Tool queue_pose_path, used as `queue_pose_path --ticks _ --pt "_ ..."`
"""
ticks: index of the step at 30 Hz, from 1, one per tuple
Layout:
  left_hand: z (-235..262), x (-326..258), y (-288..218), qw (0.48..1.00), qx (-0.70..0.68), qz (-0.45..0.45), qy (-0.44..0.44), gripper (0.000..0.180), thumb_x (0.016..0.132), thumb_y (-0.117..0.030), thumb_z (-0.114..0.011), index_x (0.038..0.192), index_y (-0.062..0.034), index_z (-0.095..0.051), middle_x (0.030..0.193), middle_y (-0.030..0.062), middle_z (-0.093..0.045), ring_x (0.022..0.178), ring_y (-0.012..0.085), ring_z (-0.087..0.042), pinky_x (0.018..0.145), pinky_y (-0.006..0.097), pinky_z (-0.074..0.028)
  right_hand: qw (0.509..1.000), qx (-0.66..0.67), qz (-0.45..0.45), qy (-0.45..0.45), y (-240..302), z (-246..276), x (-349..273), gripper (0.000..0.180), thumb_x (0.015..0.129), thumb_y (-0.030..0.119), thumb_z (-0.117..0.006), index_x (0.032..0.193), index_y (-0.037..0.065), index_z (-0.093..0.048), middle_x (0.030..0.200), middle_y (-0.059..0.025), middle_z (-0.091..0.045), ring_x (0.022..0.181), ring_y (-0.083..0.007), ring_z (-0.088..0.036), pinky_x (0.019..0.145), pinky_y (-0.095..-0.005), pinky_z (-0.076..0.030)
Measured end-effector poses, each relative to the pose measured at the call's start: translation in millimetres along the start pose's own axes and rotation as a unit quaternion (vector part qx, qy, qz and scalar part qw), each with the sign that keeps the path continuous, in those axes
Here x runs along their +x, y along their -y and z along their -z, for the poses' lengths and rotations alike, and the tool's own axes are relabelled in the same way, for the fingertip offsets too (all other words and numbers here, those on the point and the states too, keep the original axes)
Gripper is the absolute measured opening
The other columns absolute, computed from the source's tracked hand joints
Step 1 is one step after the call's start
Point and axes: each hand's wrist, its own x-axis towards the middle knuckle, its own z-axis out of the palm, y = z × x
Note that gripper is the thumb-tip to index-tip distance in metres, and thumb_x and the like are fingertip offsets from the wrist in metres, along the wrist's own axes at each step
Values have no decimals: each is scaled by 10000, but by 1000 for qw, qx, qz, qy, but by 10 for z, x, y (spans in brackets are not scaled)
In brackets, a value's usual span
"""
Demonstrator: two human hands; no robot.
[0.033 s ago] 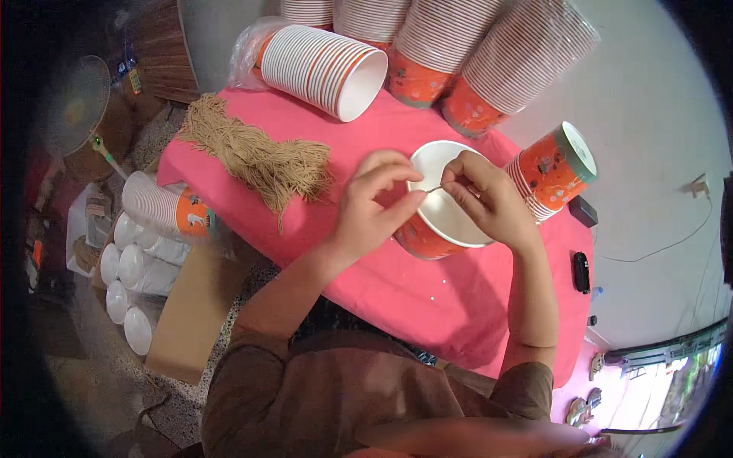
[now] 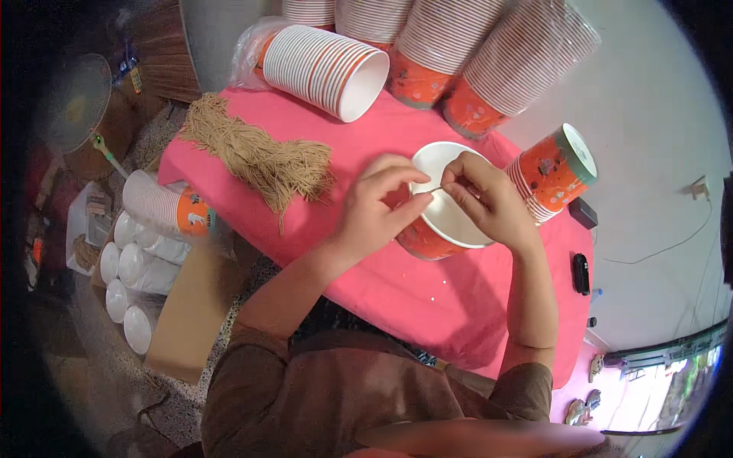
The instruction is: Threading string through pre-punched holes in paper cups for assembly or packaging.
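My right hand (image 2: 489,200) pinches a short, thin tan string (image 2: 436,188) between thumb and fingertips, above the bowl. Its near end points at my left hand (image 2: 379,200), whose curled fingers and thumb are apart, the thumb tip close beside the string. Beneath both hands stands an upright orange paper bucket (image 2: 450,216) with a white inside and rim, partly covered by them. A loose bundle of tan strings (image 2: 263,156) lies on the pink cloth to the left.
Stacked paper buckets (image 2: 324,70) lie sideways at the back, with wrapped stacks (image 2: 489,84) behind. An inverted stack (image 2: 551,169) stands right, near a black object (image 2: 582,273). Below the pink-covered table (image 2: 382,298), a cardboard box (image 2: 191,313) holds white lidded tubs.
My left hand has shifted slightly right, nearer the string. The right hand and the bucket look almost unchanged.
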Motion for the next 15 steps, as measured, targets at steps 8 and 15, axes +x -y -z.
queue_pose_path --ticks 8,15 --pt "62 -129 186 937 -247 245 28 120 904 -108 -628 938 1 -663 859 -7 -643 791 49 -564 694 217 -454 1000 -7 2 3 19 -14 -25 99 772 22 -647 864 15 -609 782 -122 -575 704 -277 -585 628 -361 -458" --pt "5 -234 194 928 -291 233 -5 118 915 -108 -617 976 -10 -641 832 -30 -610 786 33 -549 701 201 -448 980 -122 132 -81 74 -131 62 115 752 -20 -623 842 26 -569 763 -125 -550 699 -324 -576 612 -403 -453"
